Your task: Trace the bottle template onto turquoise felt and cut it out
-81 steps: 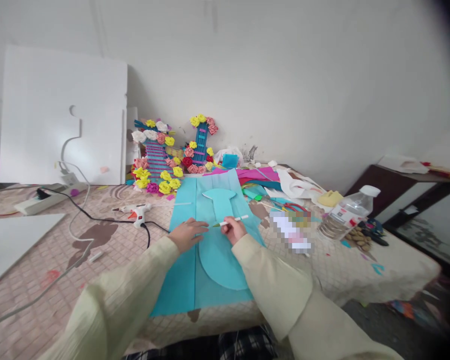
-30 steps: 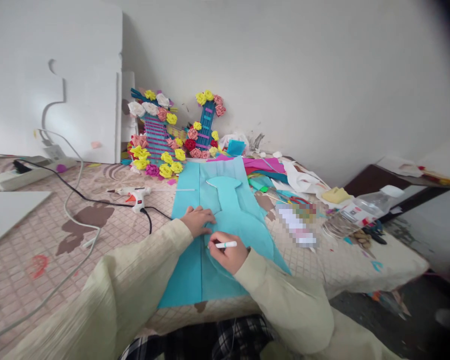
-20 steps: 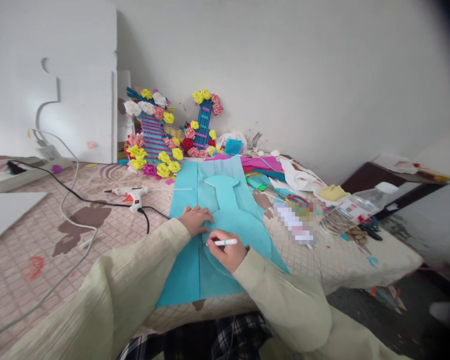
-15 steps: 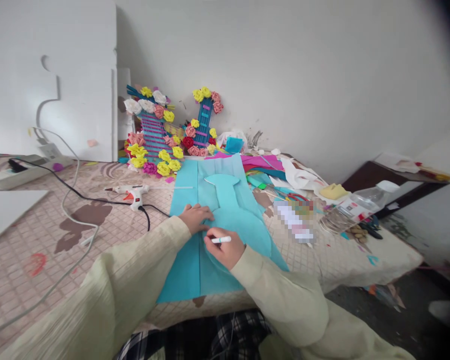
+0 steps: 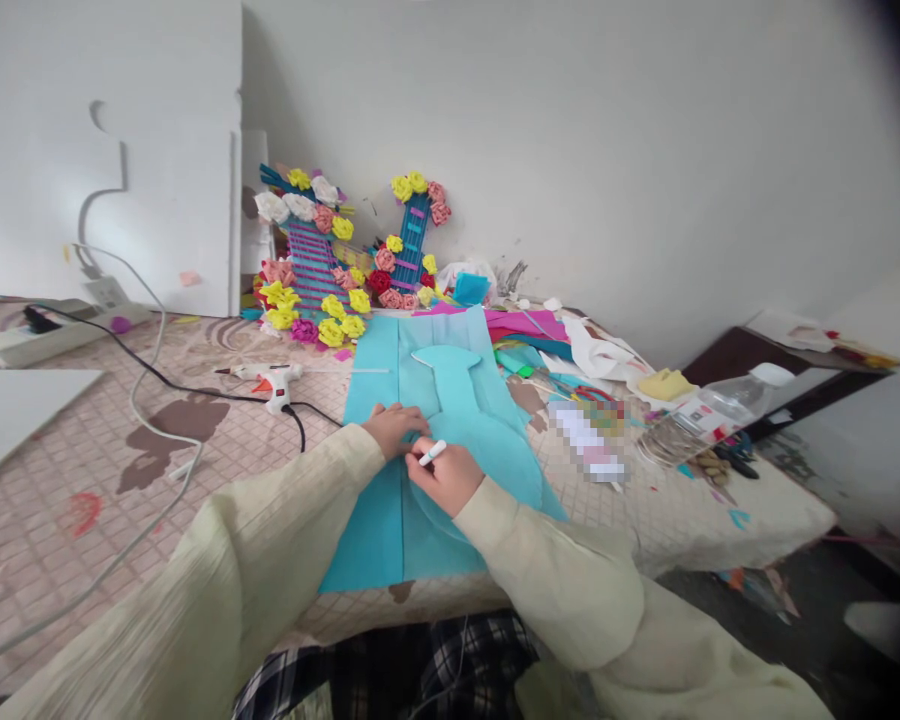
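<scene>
A blue vase-shaped cutout (image 5: 457, 385) with a flared top and a round lower part lies on a creased blue sheet (image 5: 371, 520). My right hand (image 5: 450, 478) is closed around a white marker (image 5: 433, 453), held at the cutout's left edge; the marker's tip is hidden by my fingers. Just to the left, my left hand (image 5: 397, 430) rests on the sheet and the cutout's edge, palm down with its fingers stretched out. The two hands almost touch.
A white hot glue gun (image 5: 276, 385) lies left of the sheet, its black cord trailing. Flower-covered decorations (image 5: 315, 265) lean against the wall. At right stand a plastic bottle (image 5: 720, 415) and several paper scraps. A power strip (image 5: 60, 330) sits far left.
My right hand has moved slightly up along the cutout's left edge, and the marker now tilts more steeply. My left hand stays nearly in place. The view has shifted a little.
</scene>
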### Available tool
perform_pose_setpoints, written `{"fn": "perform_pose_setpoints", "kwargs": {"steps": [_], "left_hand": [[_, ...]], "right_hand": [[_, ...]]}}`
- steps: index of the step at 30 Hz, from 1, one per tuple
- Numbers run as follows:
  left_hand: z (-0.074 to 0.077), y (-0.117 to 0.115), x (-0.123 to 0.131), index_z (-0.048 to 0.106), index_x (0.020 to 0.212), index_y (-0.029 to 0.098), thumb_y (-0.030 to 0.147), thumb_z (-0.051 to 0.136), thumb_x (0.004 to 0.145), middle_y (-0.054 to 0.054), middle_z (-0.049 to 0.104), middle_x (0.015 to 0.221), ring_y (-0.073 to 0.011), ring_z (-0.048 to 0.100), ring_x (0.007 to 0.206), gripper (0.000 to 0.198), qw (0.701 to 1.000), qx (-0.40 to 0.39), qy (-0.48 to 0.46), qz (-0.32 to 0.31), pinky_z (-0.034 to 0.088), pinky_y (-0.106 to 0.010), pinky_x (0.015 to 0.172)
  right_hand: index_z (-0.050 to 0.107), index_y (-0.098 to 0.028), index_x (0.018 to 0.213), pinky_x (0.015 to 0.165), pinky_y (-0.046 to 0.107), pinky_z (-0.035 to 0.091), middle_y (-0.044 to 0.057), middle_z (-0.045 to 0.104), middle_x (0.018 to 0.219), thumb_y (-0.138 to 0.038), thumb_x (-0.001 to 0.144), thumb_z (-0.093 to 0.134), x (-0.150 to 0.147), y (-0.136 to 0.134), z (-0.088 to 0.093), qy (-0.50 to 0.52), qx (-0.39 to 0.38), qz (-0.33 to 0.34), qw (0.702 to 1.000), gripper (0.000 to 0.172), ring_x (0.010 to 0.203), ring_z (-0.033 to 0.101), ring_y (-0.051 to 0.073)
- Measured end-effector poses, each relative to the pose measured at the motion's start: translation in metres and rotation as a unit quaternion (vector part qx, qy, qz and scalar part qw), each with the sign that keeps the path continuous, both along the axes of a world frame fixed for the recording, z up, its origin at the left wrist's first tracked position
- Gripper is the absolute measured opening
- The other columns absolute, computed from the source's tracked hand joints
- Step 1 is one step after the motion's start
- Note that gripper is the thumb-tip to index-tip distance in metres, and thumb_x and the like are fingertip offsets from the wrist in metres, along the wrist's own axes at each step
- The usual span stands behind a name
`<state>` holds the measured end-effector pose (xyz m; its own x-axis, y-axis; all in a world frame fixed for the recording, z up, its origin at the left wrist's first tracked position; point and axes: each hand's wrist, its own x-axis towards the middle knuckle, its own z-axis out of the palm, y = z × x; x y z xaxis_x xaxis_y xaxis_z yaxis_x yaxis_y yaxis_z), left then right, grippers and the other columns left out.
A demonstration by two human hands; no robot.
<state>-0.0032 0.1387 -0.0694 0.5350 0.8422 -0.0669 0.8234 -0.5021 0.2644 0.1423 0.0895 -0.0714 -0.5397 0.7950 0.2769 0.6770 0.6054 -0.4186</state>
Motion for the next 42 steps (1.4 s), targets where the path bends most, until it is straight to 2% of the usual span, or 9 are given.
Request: {"fn": "perform_pose_setpoints", "kwargs": {"steps": [8,26,42], "left_hand": [[-0.001,0.001,-0.001,0.058,0.105,0.027,0.033,0.054,0.073,-0.003,0.054,0.117,-0.0269,0.046,0.101,0.032,1.0,-0.007,-0.009,-0.008,0.033,-0.036,0.071],[-0.009,0.008,-0.004,0.056,0.107,0.028,0.039,0.056,0.073,-0.002,0.052,0.12,-0.0265,0.044,0.104,0.035,1.0,-0.017,-0.016,-0.015,0.031,-0.038,0.074],[-0.004,0.0,-0.003,0.056,0.106,0.029,0.038,0.052,0.076,-0.002,0.052,0.12,-0.0265,0.044,0.104,0.032,1.0,-0.004,-0.012,-0.005,0.03,-0.037,0.074]], "right_hand": [[0.052,-0.019,0.069,0.051,0.024,0.022,-0.003,0.049,0.053,-0.024,0.08,0.047,-0.001,-0.001,0.002,-0.017,-0.002,0.012,1.0,0.013,0.05,0.043,0.011],[0.05,-0.019,0.066,0.05,0.021,0.025,-0.005,0.044,0.05,-0.022,0.079,0.045,0.016,-0.024,0.008,0.018,-0.057,0.016,0.998,0.013,0.048,0.041,0.009],[0.049,-0.019,0.064,0.05,0.02,0.027,-0.005,0.045,0.052,-0.022,0.078,0.045,0.033,-0.037,0.007,0.053,-0.09,0.024,0.994,0.015,0.048,0.041,0.008]]}}
